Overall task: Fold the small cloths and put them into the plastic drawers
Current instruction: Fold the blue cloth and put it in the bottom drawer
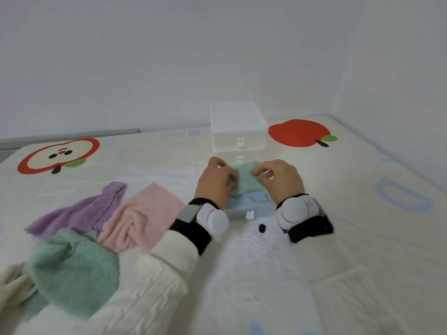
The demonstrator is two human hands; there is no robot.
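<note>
A clear plastic drawer unit stands at the back centre of the mat. Its lowest drawer is pulled out toward me, with a small white rabbit knob on its front. A folded green cloth lies in that drawer on top of a light blue cloth. My left hand and my right hand both pinch the green cloth from either side. Loose cloths lie at the left: a purple cloth, a pink cloth and a second green cloth.
A cream play mat with apple prints covers the surface. White walls close the back and right sides. A cream fabric piece sits at the far left edge. Both wrists wear black bands with white devices.
</note>
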